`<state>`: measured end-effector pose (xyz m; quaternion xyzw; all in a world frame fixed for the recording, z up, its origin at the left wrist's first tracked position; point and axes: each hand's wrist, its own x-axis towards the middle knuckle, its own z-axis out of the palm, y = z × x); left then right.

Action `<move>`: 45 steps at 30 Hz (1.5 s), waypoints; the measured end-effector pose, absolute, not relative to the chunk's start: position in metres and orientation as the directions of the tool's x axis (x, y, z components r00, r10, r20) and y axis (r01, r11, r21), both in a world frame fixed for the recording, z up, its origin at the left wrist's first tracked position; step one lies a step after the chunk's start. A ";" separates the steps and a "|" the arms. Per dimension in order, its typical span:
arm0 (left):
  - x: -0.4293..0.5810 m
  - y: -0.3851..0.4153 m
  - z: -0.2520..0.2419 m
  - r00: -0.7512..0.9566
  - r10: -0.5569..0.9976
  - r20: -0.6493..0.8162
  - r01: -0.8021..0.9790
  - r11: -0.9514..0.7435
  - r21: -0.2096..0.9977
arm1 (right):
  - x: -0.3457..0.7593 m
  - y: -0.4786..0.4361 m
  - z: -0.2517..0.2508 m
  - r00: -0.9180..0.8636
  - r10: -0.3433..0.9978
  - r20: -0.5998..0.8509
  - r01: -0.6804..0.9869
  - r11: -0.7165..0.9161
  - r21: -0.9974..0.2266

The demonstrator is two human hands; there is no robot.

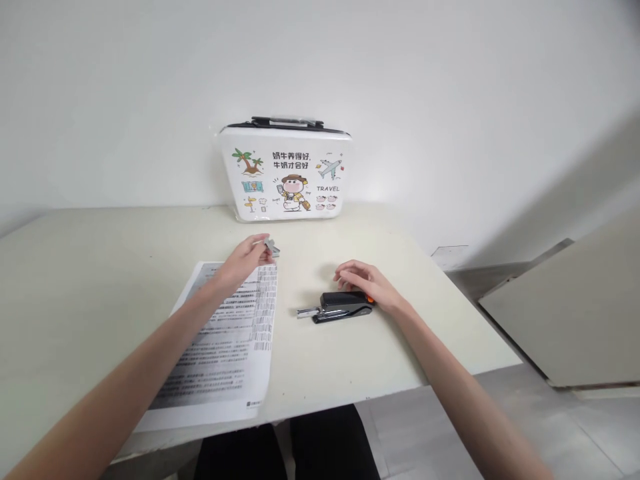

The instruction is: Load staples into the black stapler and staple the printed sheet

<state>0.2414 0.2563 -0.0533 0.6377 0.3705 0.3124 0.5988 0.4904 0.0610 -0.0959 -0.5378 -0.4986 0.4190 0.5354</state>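
Note:
My left hand (250,257) is closed in a pinch on a small grey strip of staples (271,247), just above the top right corner of the printed papers (225,333). The papers lie flat, printed side up, partly hidden by my left forearm. To the right lies a black stapler (345,305) on its base, with a silver metal tray sticking out at its left end. Beside the stapler's orange-marked rear end is my right hand (367,280), its fingers loosely curved and apart, with nothing in them. Whether it touches the stapler I cannot tell.
A white case (287,177) with cartoon prints and a black handle stands upright at the back of the pale table (100,280), against the wall. Right of the table's edge, a pale panel (570,307) stands over the grey floor.

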 end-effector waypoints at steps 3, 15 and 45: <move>0.242 0.240 -0.050 0.643 0.758 -0.108 -0.050 0.183 0.982 | 0.490 0.061 -0.095 0.154 0.985 0.082 0.084 0.070 -0.994; 0.236 0.215 -0.070 0.746 0.653 -0.135 -0.089 0.298 0.950 | 0.487 0.060 -0.092 0.151 0.986 0.068 0.131 0.048 -0.990; 0.252 0.270 -0.058 0.425 0.905 -0.003 0.431 -0.199 0.880 | 0.487 0.061 -0.093 0.118 0.991 0.059 0.093 0.048 -0.995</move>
